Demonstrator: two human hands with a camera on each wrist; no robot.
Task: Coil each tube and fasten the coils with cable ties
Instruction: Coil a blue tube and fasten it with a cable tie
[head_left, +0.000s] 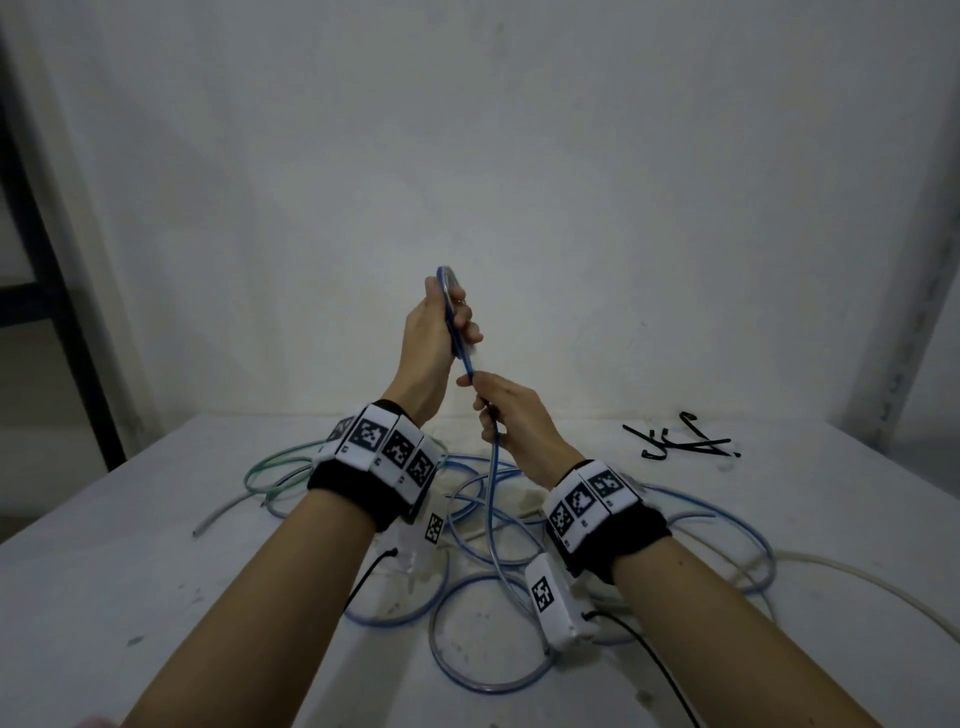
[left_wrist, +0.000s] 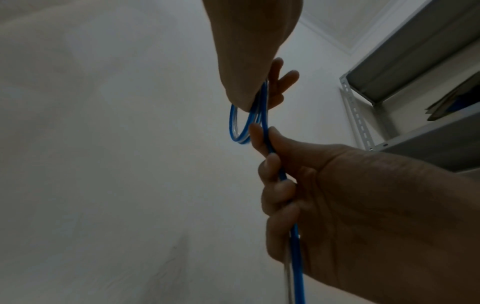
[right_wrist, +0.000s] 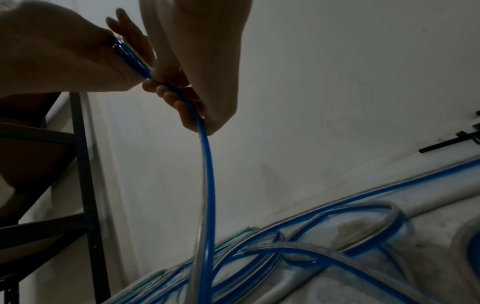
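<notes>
My left hand (head_left: 434, 322) is raised above the table and grips a small coil of blue tube (left_wrist: 237, 127), its fingers (left_wrist: 281, 82) curled round the loops. Just below it my right hand (head_left: 506, 410) is wrapped round the same blue tube (right_wrist: 207, 174), which hangs from the fist down to a loose tangle of blue loops (head_left: 483, 623) on the table. A green tube (head_left: 275, 467) lies behind my left wrist. Several black cable ties (head_left: 680, 444) lie at the back right of the white table (head_left: 156, 571).
A white tube (head_left: 857, 577) runs off to the right and another pale tube end (head_left: 218, 517) lies at the left. A dark shelf frame (head_left: 57, 312) stands left of the table, a grey metal rack (left_wrist: 389, 86) to the right. A white wall is close behind.
</notes>
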